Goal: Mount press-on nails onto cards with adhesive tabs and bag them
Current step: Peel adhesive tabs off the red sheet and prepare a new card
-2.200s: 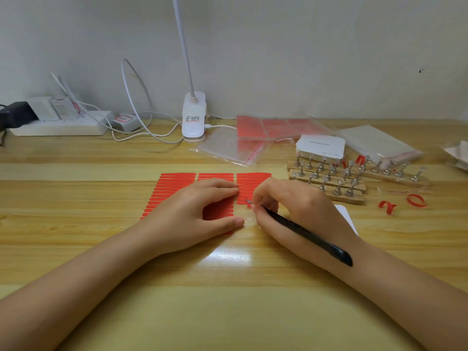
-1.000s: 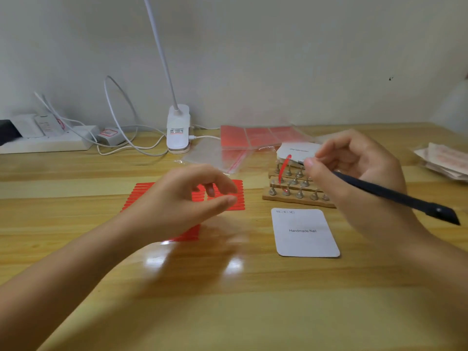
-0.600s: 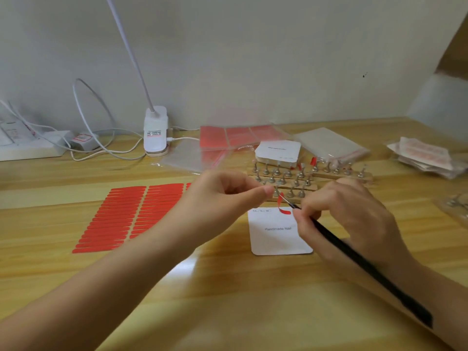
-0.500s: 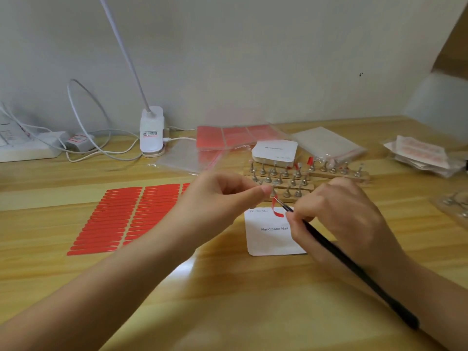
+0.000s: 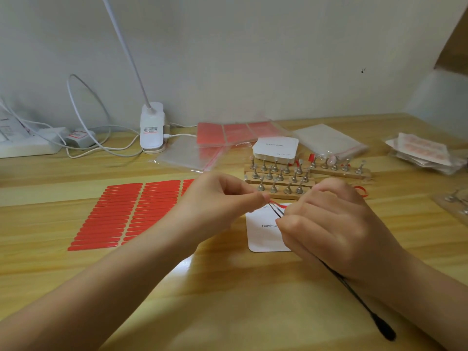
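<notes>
A thin red adhesive strip [image 5: 278, 204] is hanging just above the top edge of the white rounded-corner card printed "Handmade" [image 5: 263, 234], caught between the two hands: the left hand [image 5: 222, 198] is pinching one end with thumb and forefinger tips, while the right hand [image 5: 329, 224] is curling its grip round slim black tweezers [image 5: 354, 297], whose points are reaching the strip near its middle. As far as can be judged, the work is sitting at an early stage; the card is lying flat on the pale wooden desk [image 5: 228, 300] with no tab visibly stuck down and no nail on it, though the right hand is hiding its right half. The strip seems to be getting peeled or positioned, and whether it is already touching the card cannot be told. Just behind the card, wooden blocks bristling with small metal nail stands [image 5: 278, 176] are waiting, the nails on them too small to make out. A stack of further white cards [image 5: 276, 147] is resting behind those, which suggests many cards are left to fill. To the left, the sheet of red adhesive strips [image 5: 119, 214] is lying nearly full. At the back, clear plastic bags [image 5: 187, 155] and packets holding red sheets [image 5: 233, 131] are lying beside a white clip-on lamp base [image 5: 151, 127], so bagging has not yet begun for this card. A curl of red backing [image 5: 361, 191] is lying at the right.
</notes>
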{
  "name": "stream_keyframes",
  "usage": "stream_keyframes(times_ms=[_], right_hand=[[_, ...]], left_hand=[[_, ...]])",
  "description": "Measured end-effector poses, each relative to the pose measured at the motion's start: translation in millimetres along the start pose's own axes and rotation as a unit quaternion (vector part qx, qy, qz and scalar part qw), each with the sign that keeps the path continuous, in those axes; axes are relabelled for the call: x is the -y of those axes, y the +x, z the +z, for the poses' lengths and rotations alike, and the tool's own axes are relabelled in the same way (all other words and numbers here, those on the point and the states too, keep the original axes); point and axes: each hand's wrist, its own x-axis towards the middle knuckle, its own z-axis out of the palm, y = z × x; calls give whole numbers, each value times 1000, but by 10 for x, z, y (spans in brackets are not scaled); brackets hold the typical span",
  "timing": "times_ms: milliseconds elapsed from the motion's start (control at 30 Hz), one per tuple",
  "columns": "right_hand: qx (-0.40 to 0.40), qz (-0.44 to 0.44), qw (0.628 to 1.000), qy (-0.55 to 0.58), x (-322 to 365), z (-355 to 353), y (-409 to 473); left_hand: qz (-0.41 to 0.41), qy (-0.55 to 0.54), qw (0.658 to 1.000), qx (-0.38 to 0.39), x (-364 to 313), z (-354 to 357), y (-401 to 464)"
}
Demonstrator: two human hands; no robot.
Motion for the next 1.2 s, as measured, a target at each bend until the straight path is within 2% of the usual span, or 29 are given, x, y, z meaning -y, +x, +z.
stream_keyframes(times_ms=[433, 567, 633, 667, 767, 867, 933, 1200], right_hand=[[28, 29, 999, -11, -26, -14, -33], [18, 105, 994, 22, -56, -13, -62], [12, 210, 974, 84, -51, -11, -80], [9, 276, 952, 133, -47, -17, -75], [-33, 432, 852, 294, -63, -34, -51], [-69, 502, 782, 362, -112, -37, -37], [-60, 510, 774, 370, -109, -52, -15], [-32, 460, 810, 363, -80, -44, -35]], left_hand=[[-3, 44, 999, 15, -3, -100, 22], [-21, 11, 1000, 20, -9, -176, 45], [-20, 3, 999, 25, -17, -187, 40], [-18, 2, 999, 27, -22, -188, 36], [-13, 7, 999, 39, -31, -183, 25], [-8, 19, 998, 60, -26, -165, 2], [-4, 27, 997, 72, -25, -149, -14], [-4, 41, 995, 87, -25, -130, -17]])
